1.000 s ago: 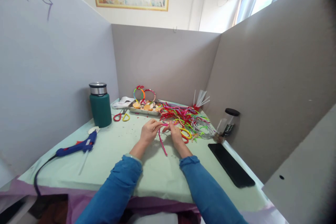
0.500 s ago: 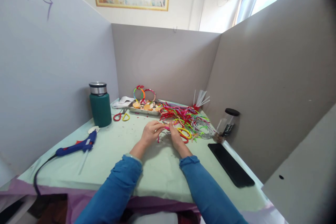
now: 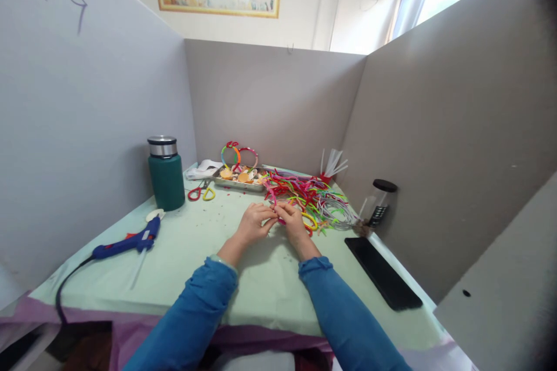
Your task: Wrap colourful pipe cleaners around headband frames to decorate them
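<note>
Close together over the middle of the table are my left hand [image 3: 256,223] and my right hand [image 3: 292,221]. Both are closed in a pinch on a pink pipe cleaner [image 3: 282,221], most of which the fingers cover. Part of a pink strand sticks up beyond the fingertips, towards the pile. Just beyond my right hand lie scissors with a yellow and a red handle [image 3: 310,221], partly hidden by that hand. A tangled pile of coloured pipe cleaners [image 3: 300,186] spreads behind my hands.
A metal tray [image 3: 239,186] with wooden pieces stands at the back, decorated hoops [image 3: 231,156] behind it. On the left are a green bottle [image 3: 166,181], a blue glue gun [image 3: 128,243] and more scissors [image 3: 201,192]. On the right are a phone [image 3: 383,273] and a clear jar [image 3: 378,207].
The loose pink end hung down towards me, then was wound up short; a pink strand now points away from me. My hands have drawn slightly nearer and turned their fingers inward.
</note>
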A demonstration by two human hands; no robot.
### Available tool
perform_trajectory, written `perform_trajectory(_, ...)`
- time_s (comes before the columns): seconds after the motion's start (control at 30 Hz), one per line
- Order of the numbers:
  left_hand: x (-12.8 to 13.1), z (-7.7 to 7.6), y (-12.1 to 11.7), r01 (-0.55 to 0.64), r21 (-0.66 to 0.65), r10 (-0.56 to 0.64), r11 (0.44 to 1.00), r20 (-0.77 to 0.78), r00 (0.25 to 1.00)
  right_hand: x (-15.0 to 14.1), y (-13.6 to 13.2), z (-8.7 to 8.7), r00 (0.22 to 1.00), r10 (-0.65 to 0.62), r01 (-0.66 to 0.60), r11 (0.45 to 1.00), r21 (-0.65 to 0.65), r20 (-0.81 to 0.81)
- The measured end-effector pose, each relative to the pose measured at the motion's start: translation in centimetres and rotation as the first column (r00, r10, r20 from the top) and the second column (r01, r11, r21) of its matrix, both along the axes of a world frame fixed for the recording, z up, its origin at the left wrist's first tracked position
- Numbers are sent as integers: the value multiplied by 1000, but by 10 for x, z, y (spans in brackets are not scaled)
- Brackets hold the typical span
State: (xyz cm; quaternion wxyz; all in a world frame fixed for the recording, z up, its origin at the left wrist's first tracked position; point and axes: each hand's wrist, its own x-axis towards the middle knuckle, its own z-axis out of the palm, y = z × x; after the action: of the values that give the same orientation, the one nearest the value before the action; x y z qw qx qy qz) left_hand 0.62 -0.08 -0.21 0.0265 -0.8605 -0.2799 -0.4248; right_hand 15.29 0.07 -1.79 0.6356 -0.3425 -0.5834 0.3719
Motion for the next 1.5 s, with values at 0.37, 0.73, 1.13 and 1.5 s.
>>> perform_trajectory(0.37,0,-9,7,-99,-199,113,975,63,992,-1,5,-4,994,-108,108,993,41,-13)
perform_trajectory(0.73,0,-6,3,-94,-309,106,946,23,994,-3,-1,0,978,-176,159,977,146,115)
perform_trajectory(1.13,-1,-9,5,-378,-334,364,863,-105,925,-7,-7,-4,887,-357,261,911,319,293)
perform_trajectory(1.5,-4,-12,19,-85,-545,294,834,309,904,-9,-12,2,935,-248,153,927,343,252)
